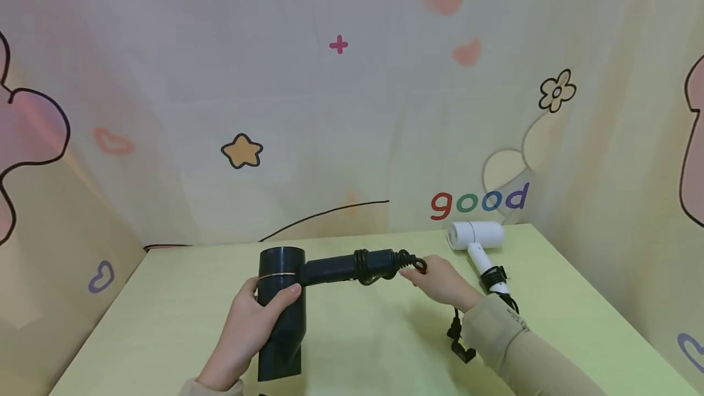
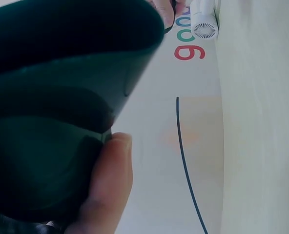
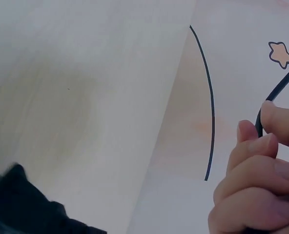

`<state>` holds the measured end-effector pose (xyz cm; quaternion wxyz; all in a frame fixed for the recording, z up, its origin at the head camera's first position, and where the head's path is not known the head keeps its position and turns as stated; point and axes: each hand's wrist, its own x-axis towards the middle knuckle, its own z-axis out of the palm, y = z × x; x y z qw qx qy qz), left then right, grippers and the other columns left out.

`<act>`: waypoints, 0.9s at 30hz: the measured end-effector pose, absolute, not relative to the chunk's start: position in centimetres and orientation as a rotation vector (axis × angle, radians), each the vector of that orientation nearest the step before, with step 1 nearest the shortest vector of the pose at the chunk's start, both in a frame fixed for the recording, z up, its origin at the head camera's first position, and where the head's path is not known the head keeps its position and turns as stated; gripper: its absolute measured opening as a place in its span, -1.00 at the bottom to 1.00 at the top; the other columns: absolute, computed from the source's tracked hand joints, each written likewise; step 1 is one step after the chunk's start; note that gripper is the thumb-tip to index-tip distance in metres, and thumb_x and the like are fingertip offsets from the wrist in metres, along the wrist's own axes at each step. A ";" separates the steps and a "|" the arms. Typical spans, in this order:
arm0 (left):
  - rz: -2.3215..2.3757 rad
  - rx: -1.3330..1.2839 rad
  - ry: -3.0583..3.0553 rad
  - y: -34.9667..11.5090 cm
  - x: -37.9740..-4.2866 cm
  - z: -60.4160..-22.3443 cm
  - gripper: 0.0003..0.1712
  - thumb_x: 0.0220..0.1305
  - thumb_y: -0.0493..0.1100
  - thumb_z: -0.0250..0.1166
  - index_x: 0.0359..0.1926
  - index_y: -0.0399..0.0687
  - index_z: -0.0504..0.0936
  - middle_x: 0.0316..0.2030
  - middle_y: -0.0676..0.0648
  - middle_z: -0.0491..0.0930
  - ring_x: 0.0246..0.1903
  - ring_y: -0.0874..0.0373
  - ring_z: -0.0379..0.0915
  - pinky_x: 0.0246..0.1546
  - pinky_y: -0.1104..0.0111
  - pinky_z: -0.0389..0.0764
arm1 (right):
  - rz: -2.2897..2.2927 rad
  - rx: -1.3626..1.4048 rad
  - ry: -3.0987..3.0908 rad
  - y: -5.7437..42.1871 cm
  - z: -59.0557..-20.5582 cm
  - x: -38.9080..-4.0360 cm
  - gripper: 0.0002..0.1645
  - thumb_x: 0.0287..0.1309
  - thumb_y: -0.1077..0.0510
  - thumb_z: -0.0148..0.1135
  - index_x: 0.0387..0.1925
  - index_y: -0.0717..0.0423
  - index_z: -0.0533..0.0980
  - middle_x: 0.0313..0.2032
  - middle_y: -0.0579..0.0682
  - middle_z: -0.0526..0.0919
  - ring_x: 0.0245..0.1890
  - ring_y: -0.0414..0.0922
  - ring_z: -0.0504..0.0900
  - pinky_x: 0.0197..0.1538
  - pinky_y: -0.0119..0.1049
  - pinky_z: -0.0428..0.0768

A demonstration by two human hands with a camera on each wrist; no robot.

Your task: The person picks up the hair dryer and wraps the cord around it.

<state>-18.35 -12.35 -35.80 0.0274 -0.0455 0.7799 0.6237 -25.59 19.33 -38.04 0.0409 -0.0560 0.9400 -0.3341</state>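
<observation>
A black hair dryer [image 1: 287,316] is held up over the table, its barrel upright and its handle [image 1: 335,269] pointing right. My left hand [image 1: 250,322] grips the barrel from the left side, thumb across the front. In the left wrist view the dark nozzle [image 2: 86,73] fills much of the picture beside the thumb [image 2: 113,175]. At the handle's end, my right hand [image 1: 442,283] pinches the black power cord [image 3: 281,85] with curled fingers. Some of the cord is looped round the handle. The plug [image 1: 462,350] hangs below the right wrist.
A white hair dryer [image 1: 480,235] lies at the table's back right, with black cord [image 1: 493,277] bundled round its handle. The pale green table [image 1: 181,316] meets a printed curtain [image 1: 308,109] along the back and sides.
</observation>
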 end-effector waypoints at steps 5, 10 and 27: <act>1.899 -0.122 2.411 -12.5 -18.2 -35.7 -0.08 0.13 0.17 0.31 0.28 -0.30 0.14 -0.09 -0.29 0.52 -0.35 0.08 0.61 -0.30 0.12 0.66 | -0.948 -0.329 2.998 19.4 -37.6 -25.9 -0.76 0.19 0.20 0.17 -0.57 0.20 0.51 -0.63 -0.07 0.45 -0.61 -0.18 0.31 -0.48 -0.35 0.29; 1.889 -0.087 2.416 -12.6 -17.9 -35.5 -0.13 0.12 0.14 0.33 0.26 -0.27 0.18 -0.11 -0.28 0.54 -0.34 0.05 0.60 -0.29 0.10 0.64 | -0.980 -0.259 2.990 19.4 -36.9 -26.2 -0.52 0.27 -0.04 0.13 -0.68 0.13 0.39 -0.72 -0.11 0.29 -0.66 -0.19 0.26 -0.52 -0.36 0.26; 1.706 0.098 2.379 -12.7 -16.9 -35.6 -0.15 0.04 0.08 0.41 0.27 -0.08 0.22 -0.25 -0.19 0.55 -0.37 0.05 0.59 -0.38 0.14 0.62 | -1.072 -0.183 3.051 20.3 -34.5 -26.8 -0.32 0.36 -0.25 -0.12 -0.79 0.02 0.17 -0.80 -0.13 0.08 -0.75 -0.20 0.04 -0.59 -0.36 0.13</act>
